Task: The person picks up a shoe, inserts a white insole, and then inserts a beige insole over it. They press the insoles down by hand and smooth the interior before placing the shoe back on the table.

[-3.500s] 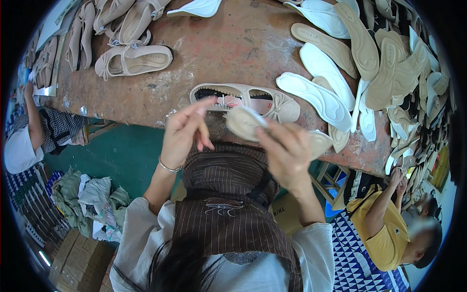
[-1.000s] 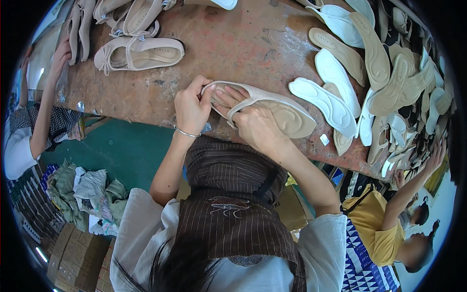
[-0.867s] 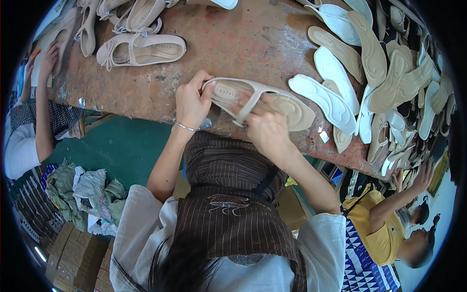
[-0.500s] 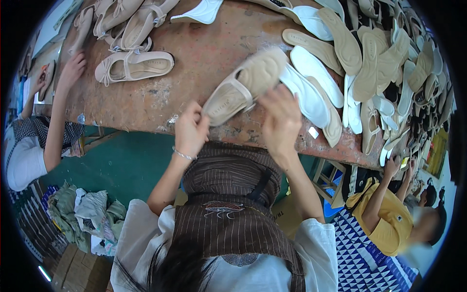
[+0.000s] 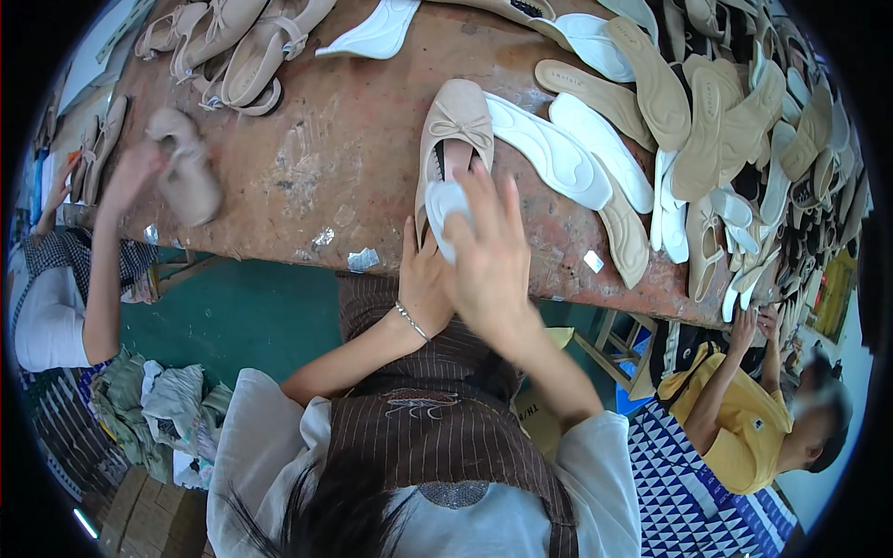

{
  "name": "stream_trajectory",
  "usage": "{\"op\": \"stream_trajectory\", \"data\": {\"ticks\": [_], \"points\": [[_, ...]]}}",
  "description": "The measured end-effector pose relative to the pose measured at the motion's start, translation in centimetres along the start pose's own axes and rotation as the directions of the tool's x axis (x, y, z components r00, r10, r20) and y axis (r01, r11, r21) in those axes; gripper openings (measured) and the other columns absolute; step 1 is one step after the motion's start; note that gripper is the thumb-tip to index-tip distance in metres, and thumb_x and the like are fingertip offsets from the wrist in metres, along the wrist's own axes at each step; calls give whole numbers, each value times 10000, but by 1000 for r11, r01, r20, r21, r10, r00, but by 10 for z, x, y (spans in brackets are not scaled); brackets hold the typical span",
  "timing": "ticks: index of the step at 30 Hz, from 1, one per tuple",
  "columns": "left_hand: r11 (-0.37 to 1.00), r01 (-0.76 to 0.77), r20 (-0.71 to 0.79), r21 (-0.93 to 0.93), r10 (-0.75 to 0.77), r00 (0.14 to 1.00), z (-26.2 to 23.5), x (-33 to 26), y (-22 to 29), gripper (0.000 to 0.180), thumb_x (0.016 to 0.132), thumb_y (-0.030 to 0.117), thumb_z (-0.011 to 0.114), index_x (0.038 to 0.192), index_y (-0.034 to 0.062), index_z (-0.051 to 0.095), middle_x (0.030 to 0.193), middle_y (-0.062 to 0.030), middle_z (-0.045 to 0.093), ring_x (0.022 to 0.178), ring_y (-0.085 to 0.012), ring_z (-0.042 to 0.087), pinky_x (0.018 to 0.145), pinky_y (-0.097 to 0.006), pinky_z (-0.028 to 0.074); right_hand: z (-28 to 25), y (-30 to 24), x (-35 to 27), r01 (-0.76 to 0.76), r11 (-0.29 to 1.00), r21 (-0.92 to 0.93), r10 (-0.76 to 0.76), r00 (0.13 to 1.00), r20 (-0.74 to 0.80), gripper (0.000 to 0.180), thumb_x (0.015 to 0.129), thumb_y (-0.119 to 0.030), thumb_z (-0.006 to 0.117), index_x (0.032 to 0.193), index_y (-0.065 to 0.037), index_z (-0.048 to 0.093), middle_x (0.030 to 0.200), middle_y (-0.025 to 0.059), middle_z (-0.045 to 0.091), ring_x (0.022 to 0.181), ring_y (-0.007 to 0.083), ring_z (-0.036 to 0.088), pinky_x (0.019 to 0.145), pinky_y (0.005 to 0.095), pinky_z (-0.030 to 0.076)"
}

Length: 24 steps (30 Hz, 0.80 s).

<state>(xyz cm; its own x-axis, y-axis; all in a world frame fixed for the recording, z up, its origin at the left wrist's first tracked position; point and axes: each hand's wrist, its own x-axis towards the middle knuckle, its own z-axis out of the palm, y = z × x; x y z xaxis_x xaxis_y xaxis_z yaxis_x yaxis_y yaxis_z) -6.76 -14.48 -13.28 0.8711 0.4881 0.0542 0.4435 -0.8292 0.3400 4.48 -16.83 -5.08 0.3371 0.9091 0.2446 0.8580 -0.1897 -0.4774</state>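
Beige flat shoe (image 5: 453, 139) with bow, near front edge of worktop (image 5: 307, 177). Your left hand (image 5: 423, 279) steadies heel; right hand (image 5: 488, 251) presses white insole (image 5: 446, 206) inside. Judged light, soft, pliable: grip heel sides, not bow.

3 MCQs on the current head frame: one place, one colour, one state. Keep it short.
1. Where does the beige shoe lie?
A. on the brown table
B. on the green floor
C. in a box

2. What colour is the insole piece under the right hand?
A. black
B. white
C. red

3. How is the left hand placed?
A. raised in the air
B. at the shoe's heel end, by the table edge
C. resting in the lap

A: the shoe lies flat on the table.
B: the insole shows white.
B: its fingers meet the heel.
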Motion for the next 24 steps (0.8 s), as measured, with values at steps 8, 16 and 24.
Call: {"op": "stream_trajectory", "data": {"ticks": [8, 16, 24], "points": [[996, -42, 67, -75, 47, 997, -7, -8, 5, 407, 827, 154, 561, 1188, -13, 648, 1186, -220, 624, 1239, -376, 514, 1106, -547, 356, 63, 31, 14, -102, 955, -280, 132, 987, 91, 262, 795, -32, 575, 1051, 25, 582, 1189, 222, 619, 1163, 328, 597, 1153, 535, 261], [981, -5, -7, -195, 4, 1000, 8, -8, 5, 474, 820, 166, 571, 1238, -54, 616, 1285, -249, 563, 1348, -404, 408, 1123, -554, 332, 59, 32, -19, 27, 967, -255, 1, 994, 108, 593, 815, -55, 531, 1361, 155, 434, 1377, 304, 502, 1328, 400, 472, 1166, 515, 274], [969, -37, 55, -245, 52, 997, 9, -17, -5, 487, 802, 162, 587, 1239, -50, 606, 1300, -234, 556, 1333, -386, 434, 1155, -559, 298, 57, 27, 11, 42, 957, -287, -12, 995, 102, 524, 819, -65, 512, 1290, 164, 489, 1300, 303, 565, 1289, 381, 518, 1159, 521, 276]]}}
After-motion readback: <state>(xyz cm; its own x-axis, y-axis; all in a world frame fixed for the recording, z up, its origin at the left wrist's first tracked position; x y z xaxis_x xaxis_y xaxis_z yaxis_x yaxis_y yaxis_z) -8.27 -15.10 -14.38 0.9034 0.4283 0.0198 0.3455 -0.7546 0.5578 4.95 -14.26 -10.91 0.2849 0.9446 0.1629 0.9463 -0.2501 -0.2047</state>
